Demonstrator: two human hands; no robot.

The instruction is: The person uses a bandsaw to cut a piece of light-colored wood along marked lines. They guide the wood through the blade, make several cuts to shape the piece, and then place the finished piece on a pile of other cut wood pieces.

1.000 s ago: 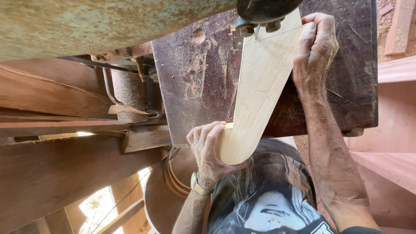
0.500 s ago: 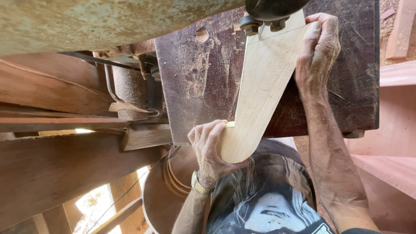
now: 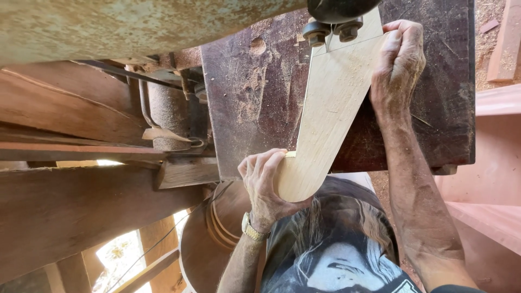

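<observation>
We count 1 pale wooden board (image 3: 331,114), 2 hands on it, the left hand (image 3: 266,187) and right hand (image 3: 399,65), 1 wristwatch (image 3: 251,228), 2 guide rollers (image 3: 332,30), and 1 dark saw table (image 3: 260,87).

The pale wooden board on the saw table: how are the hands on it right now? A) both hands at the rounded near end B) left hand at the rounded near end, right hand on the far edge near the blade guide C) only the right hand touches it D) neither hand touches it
B: the left hand cups the pale wooden board's rounded end, while the right hand presses its far edge beside the blade guide.
</observation>
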